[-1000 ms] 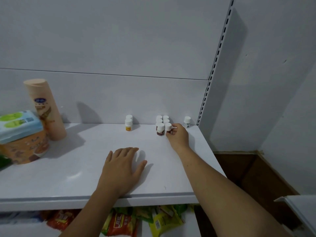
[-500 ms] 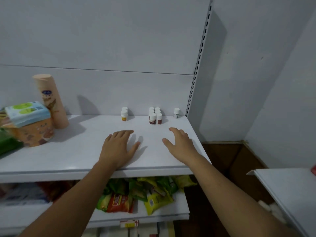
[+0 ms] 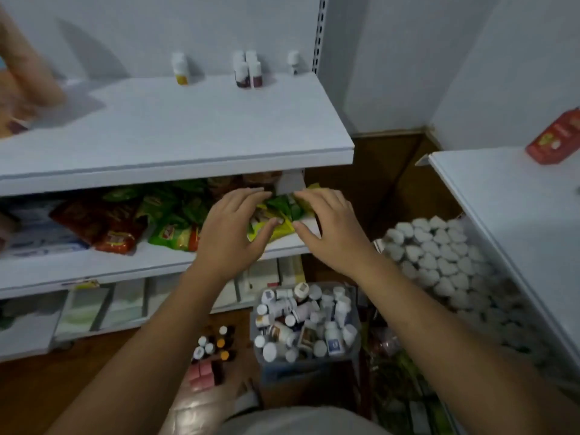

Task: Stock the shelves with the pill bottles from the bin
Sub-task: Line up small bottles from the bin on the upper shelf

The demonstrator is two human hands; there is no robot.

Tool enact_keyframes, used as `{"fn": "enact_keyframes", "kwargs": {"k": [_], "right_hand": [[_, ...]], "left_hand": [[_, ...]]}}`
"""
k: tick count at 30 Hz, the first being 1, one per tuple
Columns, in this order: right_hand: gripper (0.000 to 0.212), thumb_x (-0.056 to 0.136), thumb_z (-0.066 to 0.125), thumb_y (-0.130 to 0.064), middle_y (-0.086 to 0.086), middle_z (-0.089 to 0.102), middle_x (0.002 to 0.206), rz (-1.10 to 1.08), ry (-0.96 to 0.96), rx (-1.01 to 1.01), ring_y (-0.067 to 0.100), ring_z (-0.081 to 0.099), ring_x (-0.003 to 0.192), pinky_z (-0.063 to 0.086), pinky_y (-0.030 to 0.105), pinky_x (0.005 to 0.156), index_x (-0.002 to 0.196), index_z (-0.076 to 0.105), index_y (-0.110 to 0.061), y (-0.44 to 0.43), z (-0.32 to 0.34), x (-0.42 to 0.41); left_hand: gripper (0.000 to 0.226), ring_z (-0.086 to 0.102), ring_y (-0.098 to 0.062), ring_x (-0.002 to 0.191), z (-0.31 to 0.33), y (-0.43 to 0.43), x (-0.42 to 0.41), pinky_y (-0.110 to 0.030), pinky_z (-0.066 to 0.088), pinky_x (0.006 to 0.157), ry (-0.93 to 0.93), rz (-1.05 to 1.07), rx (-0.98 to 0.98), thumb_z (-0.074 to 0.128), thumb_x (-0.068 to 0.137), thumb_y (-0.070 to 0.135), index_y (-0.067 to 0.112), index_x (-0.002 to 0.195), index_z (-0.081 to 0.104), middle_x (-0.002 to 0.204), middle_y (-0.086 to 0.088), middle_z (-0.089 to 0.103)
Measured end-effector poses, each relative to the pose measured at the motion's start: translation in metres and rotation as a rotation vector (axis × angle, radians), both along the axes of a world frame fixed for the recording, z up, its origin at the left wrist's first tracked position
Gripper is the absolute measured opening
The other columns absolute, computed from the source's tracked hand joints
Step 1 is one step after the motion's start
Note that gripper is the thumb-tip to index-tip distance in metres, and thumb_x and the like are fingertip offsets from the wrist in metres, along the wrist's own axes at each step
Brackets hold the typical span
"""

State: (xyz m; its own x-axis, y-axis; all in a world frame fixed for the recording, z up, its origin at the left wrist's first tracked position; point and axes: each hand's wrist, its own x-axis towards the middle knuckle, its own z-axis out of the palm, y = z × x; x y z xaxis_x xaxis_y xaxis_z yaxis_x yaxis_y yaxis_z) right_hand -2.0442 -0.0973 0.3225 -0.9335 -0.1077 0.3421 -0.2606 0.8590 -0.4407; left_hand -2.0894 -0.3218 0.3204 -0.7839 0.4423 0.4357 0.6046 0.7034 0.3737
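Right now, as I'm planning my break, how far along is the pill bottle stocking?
Done: a handful of white-capped pill bottles stand at the back of the white top shelf. In hand: nothing; the left hand and right hand are open in front of the snack shelf. Left: the clear plastic bin on the floor is heaped with unstocked bottles.

Dim, cool light is falling on the white metal top shelf (image 3: 188, 127). The tall peach cylindrical canister (image 3: 31, 76) is casting a soft shadow rightward onto the back panel (image 3: 141, 32). Motion blur is smearing the frame, worst at the bowed edges.
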Motion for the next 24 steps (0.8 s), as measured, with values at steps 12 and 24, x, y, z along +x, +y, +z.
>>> {"fn": "enact_keyframes", "kwargs": {"k": [12, 24], "right_hand": [[0.054, 0.102, 0.064, -0.038, 0.010, 0.048, 0.149, -0.196, -0.878, -0.107, 0.034, 0.052, 0.131, 0.048, 0.054, 0.105, 0.150, 0.047, -0.021, 0.032, -0.205, 0.073], [0.059, 0.085, 0.080, -0.023, 0.010, 0.053, 0.134, -0.224, -0.913, 0.111, 0.036, 0.053, 0.118, 0.054, 0.048, 0.091, 0.138, 0.054, -0.025, 0.021, -0.343, 0.071]], "left_hand": [[0.050, 0.060, -0.031, 0.129, -0.217, -0.005, 0.056, -0.040, 0.050, 0.104, -0.936, 0.029, -0.260, 0.068, 0.100, 0.035, 0.020, 0.146, 0.056, 0.146, -0.007, 0.059], [0.057, 0.050, -0.034, 0.128, -0.338, 0.061, 0.049, -0.048, 0.054, 0.094, -0.817, -0.002, -0.582, 0.075, 0.088, 0.054, 0.022, 0.134, 0.064, 0.134, -0.009, 0.059]]}}
